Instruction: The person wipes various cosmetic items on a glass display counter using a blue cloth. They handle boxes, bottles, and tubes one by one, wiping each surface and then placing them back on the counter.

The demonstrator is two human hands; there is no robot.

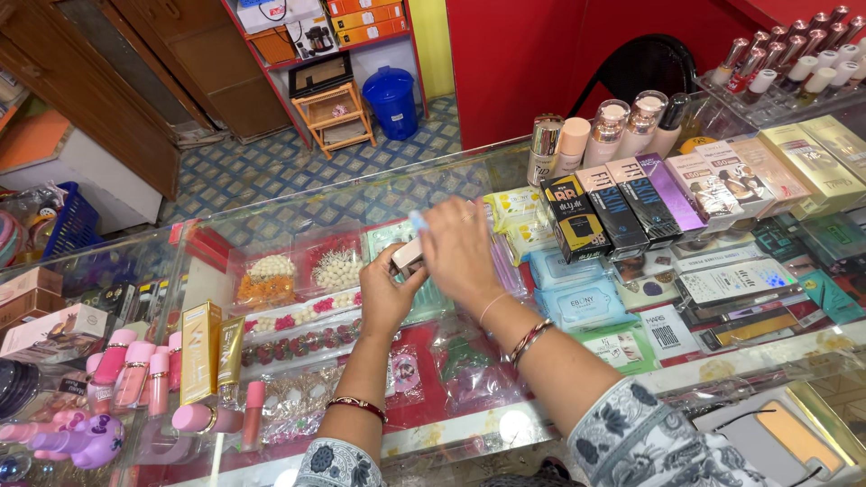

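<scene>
Hands meet over the glass desk (271, 212), both of mine. My left hand (386, 293) is curled around a small pale pink box (407, 253), fingers wrapped under it and thumb pressing its near side. My right hand (462, 245) comes over the top of the same box, palm down, fingers bent and closed on its far end, where a bit of light blue shows at my fingertips; I cannot tell whether that blue bit is part of the box or a separate thing. The box sits in the air just above the desk, between my two hands, over the clear packets of hair ornaments (302, 271) lying under the glass.

Just right of my right hand lie pale blue wipe packs (577, 302), and beyond them a row of upright black cosmetic boxes (613, 212) with foundation bottles (622, 122) standing behind. At the far right a clear rack of small tubes (794, 54) stands on the desk. Near my left elbow stand pink lip-gloss tubes (135, 370) and a gold carton (200, 352). Bangles ring both my wrists. On the floor beyond the desk stand a blue bin (392, 99) and a small orange stool (334, 113).
</scene>
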